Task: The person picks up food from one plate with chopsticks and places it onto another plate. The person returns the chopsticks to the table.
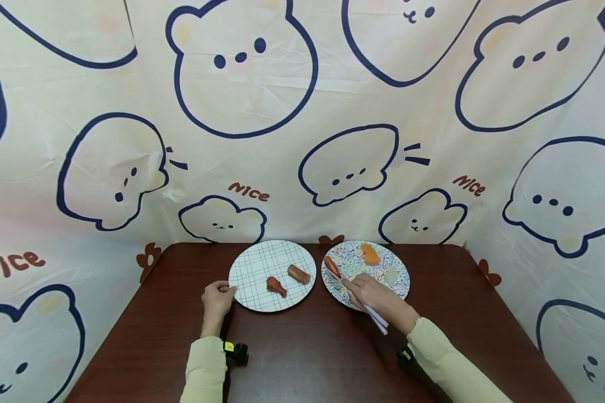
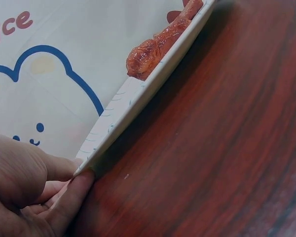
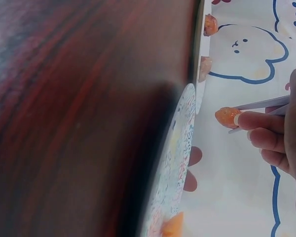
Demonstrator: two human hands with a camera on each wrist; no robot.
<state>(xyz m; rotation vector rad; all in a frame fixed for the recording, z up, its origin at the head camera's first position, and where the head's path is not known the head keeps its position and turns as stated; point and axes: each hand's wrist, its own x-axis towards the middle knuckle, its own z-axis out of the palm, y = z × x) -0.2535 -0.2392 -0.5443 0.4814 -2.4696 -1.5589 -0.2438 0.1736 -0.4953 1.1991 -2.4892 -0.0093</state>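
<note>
My left hand point(image 1: 217, 302) pinches the left rim of a white grid-patterned plate point(image 1: 252, 263) between thumb and fingers. On that plate lie a chicken drumstick point(image 1: 276, 286) and a brown sausage piece point(image 1: 298, 273). Over the speckled multicolored plate point(image 1: 400, 291), my right hand point(image 1: 375, 294) grips pale chopsticks point(image 1: 375, 319). Their tips hold an orange-brown food piece point(image 1: 331, 266) near this plate's left rim; in the right wrist view the piece point(image 3: 227, 117) hangs above the plates. An orange food piece point(image 1: 370, 254) and a pale translucent piece point(image 1: 390, 276) rest on the speckled plate.
Both plates stand side by side at the back of a dark brown wooden table point(image 1: 292, 358), with a narrow gap between them. Cloth printed with cartoon bears point(image 1: 242, 73) hangs close behind and along both sides.
</note>
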